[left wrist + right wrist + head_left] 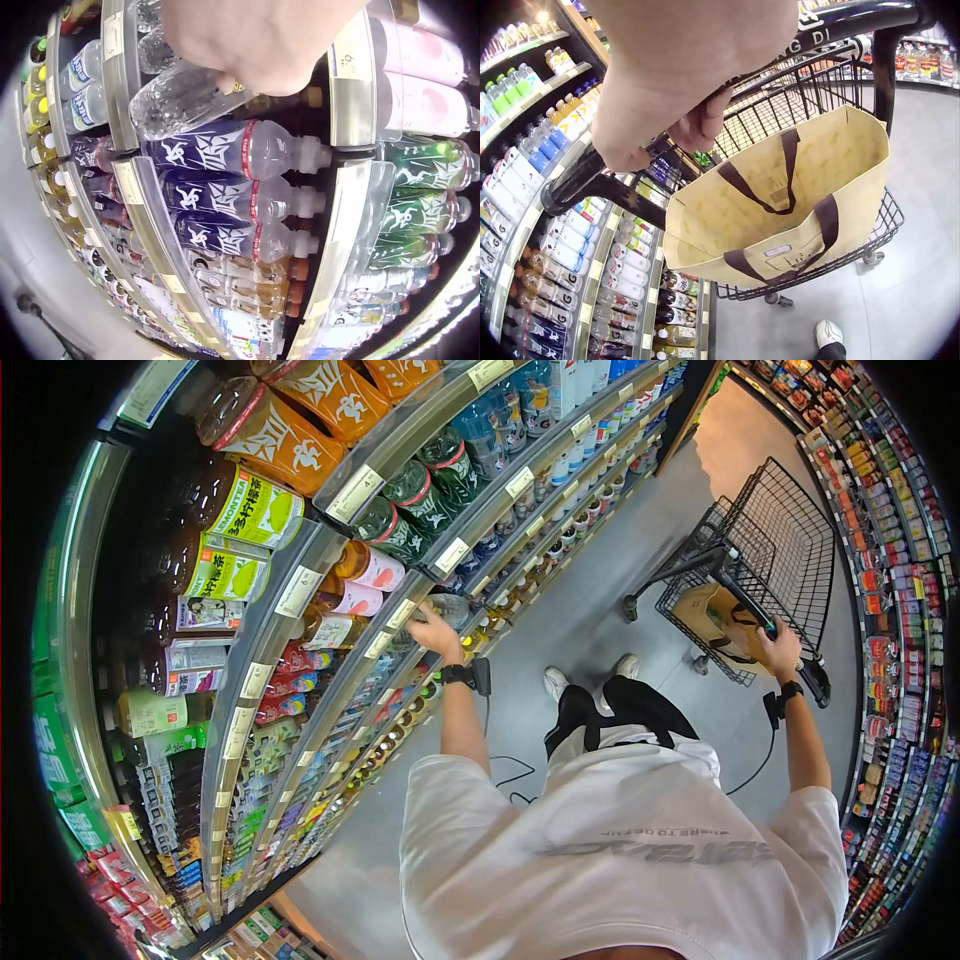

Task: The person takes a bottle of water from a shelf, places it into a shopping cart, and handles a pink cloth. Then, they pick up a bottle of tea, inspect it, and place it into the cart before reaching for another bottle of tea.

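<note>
My left hand (435, 632) (259, 37) grips a clear bottle (450, 608) (176, 101) at the edge of a drinks shelf; most of its fingers are hidden behind the hand in the left wrist view. The bottle lies tilted, its base toward the aisle, beside purple-labelled bottles (206, 150). At the right, my right hand (780, 650) (682, 82) is curled round the black handle (574, 184) of a shopping cart (790, 550). An open tan bag (705, 610) (780, 217) with dark handles sits on the cart's lower rack.
Shelves of bottles with price-tag rails (300, 590) curve along the left. Pink-labelled bottles (380, 570) are close to the left hand. Another stocked shelf (890, 660) stands beyond the cart. Grey floor (600, 600) lies between, with two shoes on it.
</note>
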